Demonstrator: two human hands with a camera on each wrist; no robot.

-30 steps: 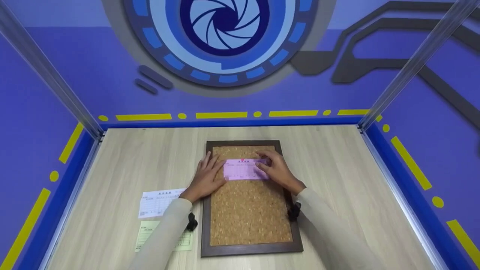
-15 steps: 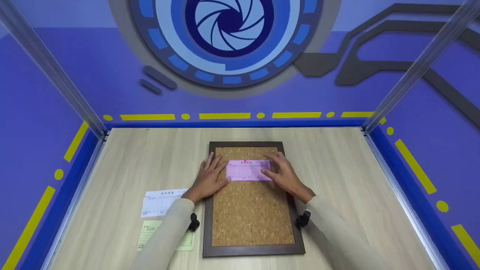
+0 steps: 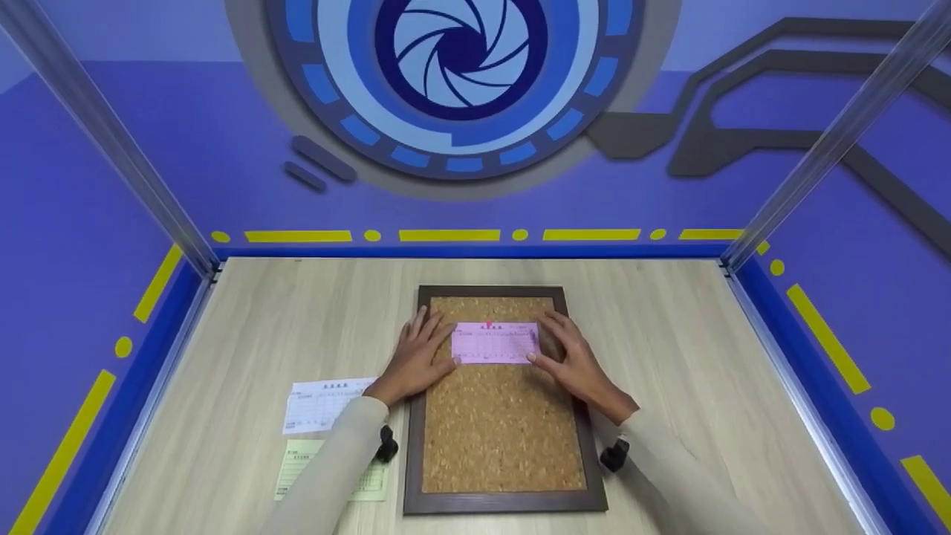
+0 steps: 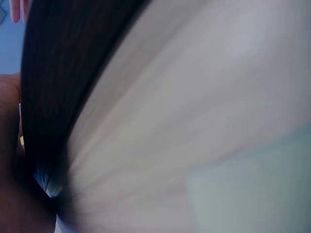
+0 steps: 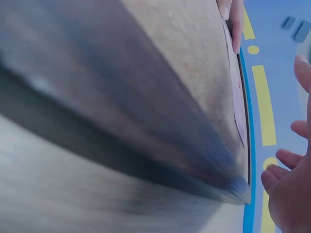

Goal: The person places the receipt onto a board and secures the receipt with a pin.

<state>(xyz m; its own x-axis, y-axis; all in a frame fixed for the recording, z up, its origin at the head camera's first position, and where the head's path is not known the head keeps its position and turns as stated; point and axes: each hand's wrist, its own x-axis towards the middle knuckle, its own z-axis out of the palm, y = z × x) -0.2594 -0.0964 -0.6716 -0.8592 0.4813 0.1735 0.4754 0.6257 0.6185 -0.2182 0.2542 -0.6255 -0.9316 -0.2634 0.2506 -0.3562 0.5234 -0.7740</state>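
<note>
A pink printed slip lies across the upper part of a cork board with a dark frame. At the slip's top middle shows a small red pushpin. My left hand rests on the board's left side, its fingertips and thumb at the slip's left edge. On the other side my right hand has its fingers spread and relaxed, thumb at the slip's lower right corner. In the right wrist view this right hand appears with nothing between its fingers.
Left of the board, a white printed slip lies on the light wood table. Below it is a green slip, partly covered by the left sleeve. Blue walls enclose the table at the back and sides.
My right hand has drawn back to the right, from over the slip's right part to its right edge, its fingers opening out. The left hand stays in place. The head view shifts slightly.
</note>
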